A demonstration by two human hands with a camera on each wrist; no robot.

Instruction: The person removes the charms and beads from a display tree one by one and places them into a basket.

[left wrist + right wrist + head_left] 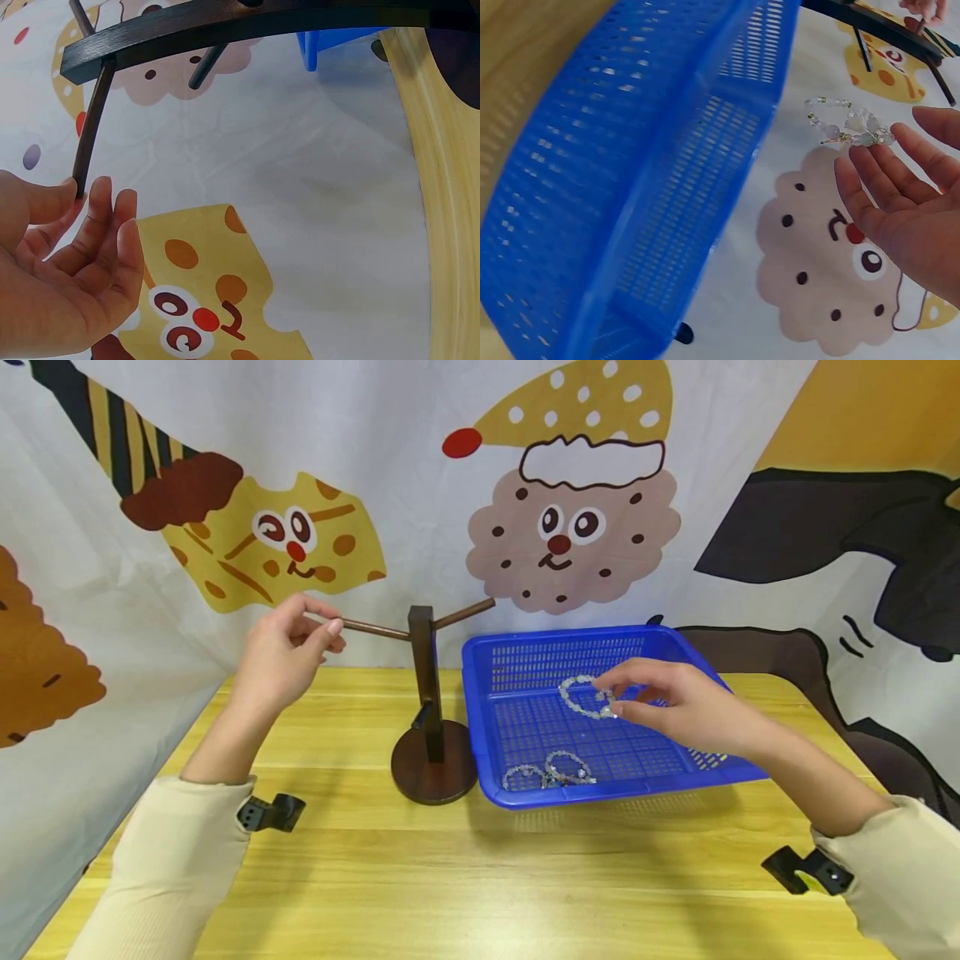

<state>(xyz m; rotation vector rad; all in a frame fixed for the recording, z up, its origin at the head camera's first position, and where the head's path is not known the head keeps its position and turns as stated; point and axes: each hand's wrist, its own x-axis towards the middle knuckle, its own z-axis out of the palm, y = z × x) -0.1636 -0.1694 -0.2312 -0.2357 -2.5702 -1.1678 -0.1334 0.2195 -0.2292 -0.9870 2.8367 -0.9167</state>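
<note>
A dark wooden stand (426,677) with a round base and several pegs stands left of centre on the table. The tip of its left upper peg (375,628) is pinched by my left hand (281,652), other fingers loosely bent. My right hand (678,706) pinches a beaded bracelet (866,138) between thumb and fingers; its pale, clear beads hang as a loop above the blue basket (474,718). Two more bracelets lie in the near left part of the basket, the right one a beaded bracelet (551,767) with small charms.
The basket stands close to the stand's right side, on a light wooden table (420,877). Behind the table hangs a white cloth (420,527) printed with cartoon food. Stubby lower pegs (422,715) also jut from the stand.
</note>
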